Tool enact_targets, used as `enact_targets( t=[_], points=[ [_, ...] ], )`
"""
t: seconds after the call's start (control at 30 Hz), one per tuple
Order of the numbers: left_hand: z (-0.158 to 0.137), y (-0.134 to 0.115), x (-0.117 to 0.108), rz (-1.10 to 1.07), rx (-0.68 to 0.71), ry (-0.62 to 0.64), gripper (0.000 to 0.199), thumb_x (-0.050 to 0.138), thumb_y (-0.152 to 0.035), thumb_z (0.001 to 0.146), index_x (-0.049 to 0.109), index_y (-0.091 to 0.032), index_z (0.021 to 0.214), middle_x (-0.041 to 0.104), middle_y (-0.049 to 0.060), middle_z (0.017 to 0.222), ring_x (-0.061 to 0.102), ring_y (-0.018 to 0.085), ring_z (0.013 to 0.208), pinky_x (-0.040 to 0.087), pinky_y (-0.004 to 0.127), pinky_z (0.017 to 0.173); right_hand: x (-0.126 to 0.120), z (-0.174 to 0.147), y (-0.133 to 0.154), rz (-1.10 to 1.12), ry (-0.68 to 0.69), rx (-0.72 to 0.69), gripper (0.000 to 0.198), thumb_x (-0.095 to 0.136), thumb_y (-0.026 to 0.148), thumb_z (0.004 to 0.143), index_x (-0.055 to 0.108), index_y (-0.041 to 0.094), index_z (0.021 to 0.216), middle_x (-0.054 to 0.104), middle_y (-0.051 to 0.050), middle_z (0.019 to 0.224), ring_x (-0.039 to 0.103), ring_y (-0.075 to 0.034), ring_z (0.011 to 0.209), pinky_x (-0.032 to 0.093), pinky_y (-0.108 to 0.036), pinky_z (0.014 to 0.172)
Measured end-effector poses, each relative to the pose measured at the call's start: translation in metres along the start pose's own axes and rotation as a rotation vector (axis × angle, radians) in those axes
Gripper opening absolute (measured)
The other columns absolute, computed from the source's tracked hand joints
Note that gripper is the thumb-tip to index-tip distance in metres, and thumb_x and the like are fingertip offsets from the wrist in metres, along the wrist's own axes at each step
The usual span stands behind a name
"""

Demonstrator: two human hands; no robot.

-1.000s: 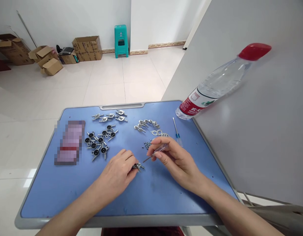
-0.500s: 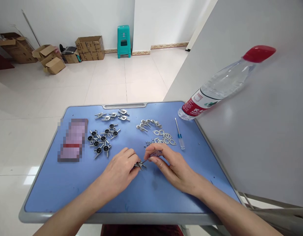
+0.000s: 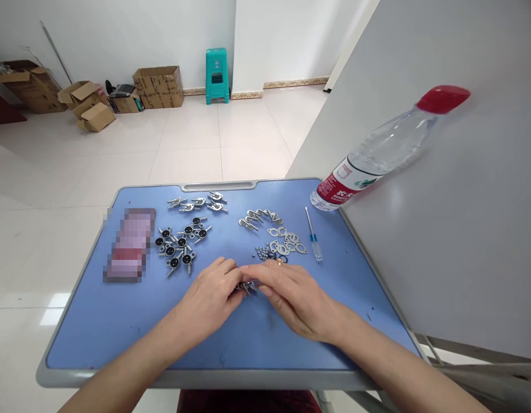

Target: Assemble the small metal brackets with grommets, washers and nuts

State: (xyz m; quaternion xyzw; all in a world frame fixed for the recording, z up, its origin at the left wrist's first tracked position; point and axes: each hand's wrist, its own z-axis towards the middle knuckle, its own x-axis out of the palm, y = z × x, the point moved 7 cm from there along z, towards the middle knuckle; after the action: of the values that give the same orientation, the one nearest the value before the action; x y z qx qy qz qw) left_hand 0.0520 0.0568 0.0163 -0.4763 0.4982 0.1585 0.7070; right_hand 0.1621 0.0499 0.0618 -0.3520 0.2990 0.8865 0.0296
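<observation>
I take the loose screwdriver (image 3: 314, 238) as my landmark: the small metal fitting (image 3: 248, 288) is to its left and nearer the wearer, low over the blue tabletop (image 3: 248, 344). I have the left hand (image 3: 213, 292) with thumb and fingers closed on that fitting, pinching it from the left, while a few prongs poke out between the hands. The right hand (image 3: 299, 298) arches in from the other side, its index finger reaching the left fingertips; something clear shows beneath it, perhaps a handle, but too much is covered for me to tell whether those fingers grip. I judge the fitting light, stiff and hard to break, though its bright metal is probably slick and its uneven outline may let it twist under a sideways push. I would hold it by the thicker body, thumb opposite fingers, and keep off the thin prongs. The flat metal plates (image 3: 291, 244), just left of the screwdriver, look thin and best taken by an edge; the tiny screws (image 3: 263, 252), farther left, suit fingertips.
</observation>
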Motion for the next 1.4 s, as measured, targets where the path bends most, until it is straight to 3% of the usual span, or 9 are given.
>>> enact_targets(
  t=[0.13, 0.3, 0.43, 0.53, 0.77, 0.9, 1.07, 1.27, 1.4],
  points=[
    [0.001, -0.001, -0.001, -0.003, -0.003, 0.011, 0.009, 0.059, -0.009, 0.086, 0.057, -0.018, 0.085, 0.058, 0.0, 0.082, 0.053, 0.018, 0.079, 0.043, 0.029, 0.066, -0.005, 0.0, -0.001, -0.01, -0.048, 0.0, 0.03, 0.039, 0.013, 0.098, 0.051, 0.016, 0.125, 0.068, -0.008, 0.092, 0.063, -0.015, 0.079, 0.053, -0.026, 0.065],
    [0.001, 0.0, 0.0, 0.017, -0.001, -0.011, 0.009, 0.059, -0.012, 0.088, 0.057, -0.017, 0.081, 0.056, 0.001, 0.079, 0.052, 0.017, 0.075, 0.042, 0.029, 0.064, -0.006, -0.001, 0.002, -0.155, -0.169, -0.029, 0.016, 0.05, 0.018, 0.097, 0.058, 0.017, 0.111, 0.066, -0.003, 0.075, 0.058, -0.013, 0.062, 0.047, -0.023, 0.054],
    [0.001, 0.001, 0.001, 0.004, 0.001, 0.0, 0.008, 0.061, -0.012, 0.087, 0.057, -0.017, 0.083, 0.058, 0.001, 0.081, 0.053, 0.018, 0.079, 0.043, 0.029, 0.067, -0.007, 0.0, 0.004, -0.15, -0.131, -0.046, 0.022, 0.04, 0.016, 0.099, 0.055, 0.012, 0.115, 0.069, -0.01, 0.087, 0.063, -0.016, 0.075, 0.051, -0.025, 0.06],
    [0.001, 0.001, 0.002, 0.01, -0.001, 0.01, 0.01, 0.062, -0.01, 0.086, 0.057, -0.017, 0.081, 0.059, 0.001, 0.083, 0.054, 0.018, 0.08, 0.044, 0.029, 0.068, -0.011, 0.0, 0.002, -0.141, -0.155, -0.007, 0.022, 0.046, 0.011, 0.096, 0.055, 0.014, 0.116, 0.07, -0.01, 0.092, 0.066, -0.016, 0.084, 0.054, -0.025, 0.069],
    [0.001, 0.001, 0.002, 0.011, -0.005, 0.006, 0.01, 0.057, -0.015, 0.09, 0.056, -0.017, 0.08, 0.059, 0.002, 0.083, 0.054, 0.018, 0.08, 0.044, 0.03, 0.068, -0.009, -0.002, -0.002, -0.13, -0.246, 0.082, 0.006, 0.056, 0.019, 0.093, 0.056, 0.021, 0.098, 0.063, 0.0, 0.069, 0.057, -0.013, 0.058, 0.048, -0.023, 0.052],
    [0.001, 0.0, 0.001, -0.004, -0.005, 0.008, 0.008, 0.058, -0.012, 0.088, 0.056, -0.017, 0.082, 0.058, 0.001, 0.083, 0.053, 0.018, 0.08, 0.044, 0.03, 0.068, -0.009, -0.002, -0.002, -0.111, -0.221, 0.022, 0.02, 0.052, 0.017, 0.095, 0.056, 0.02, 0.114, 0.066, -0.005, 0.084, 0.063, -0.014, 0.071, 0.053, -0.024, 0.061],
    [0.0, 0.001, 0.002, -0.015, -0.021, 0.027, 0.011, 0.059, -0.009, 0.085, 0.054, -0.018, 0.08, 0.058, 0.001, 0.084, 0.053, 0.019, 0.082, 0.044, 0.03, 0.07, -0.006, 0.0, -0.008, -0.019, -0.052, 0.045, 0.036, 0.039, 0.014, 0.098, 0.046, 0.016, 0.133, 0.067, -0.01, 0.097, 0.064, -0.016, 0.083, 0.055, -0.028, 0.067],
    [0.0, 0.0, 0.001, 0.002, -0.041, 0.019, 0.011, 0.057, -0.009, 0.084, 0.054, -0.018, 0.079, 0.057, 0.001, 0.081, 0.053, 0.019, 0.08, 0.044, 0.03, 0.068, -0.01, -0.001, -0.008, -0.124, -0.174, 0.047, 0.018, 0.053, 0.015, 0.094, 0.057, 0.019, 0.111, 0.066, -0.001, 0.073, 0.058, -0.013, 0.058, 0.048, -0.024, 0.054],
    [0.001, 0.0, 0.001, -0.033, -0.046, 0.008, 0.009, 0.056, -0.01, 0.086, 0.057, -0.018, 0.086, 0.058, 0.002, 0.084, 0.053, 0.019, 0.083, 0.045, 0.03, 0.071, -0.005, -0.001, -0.005, -0.116, -0.134, 0.012, 0.022, 0.049, 0.022, 0.097, 0.055, 0.018, 0.117, 0.068, -0.005, 0.082, 0.062, -0.014, 0.067, 0.051, -0.025, 0.058]
  ],
)
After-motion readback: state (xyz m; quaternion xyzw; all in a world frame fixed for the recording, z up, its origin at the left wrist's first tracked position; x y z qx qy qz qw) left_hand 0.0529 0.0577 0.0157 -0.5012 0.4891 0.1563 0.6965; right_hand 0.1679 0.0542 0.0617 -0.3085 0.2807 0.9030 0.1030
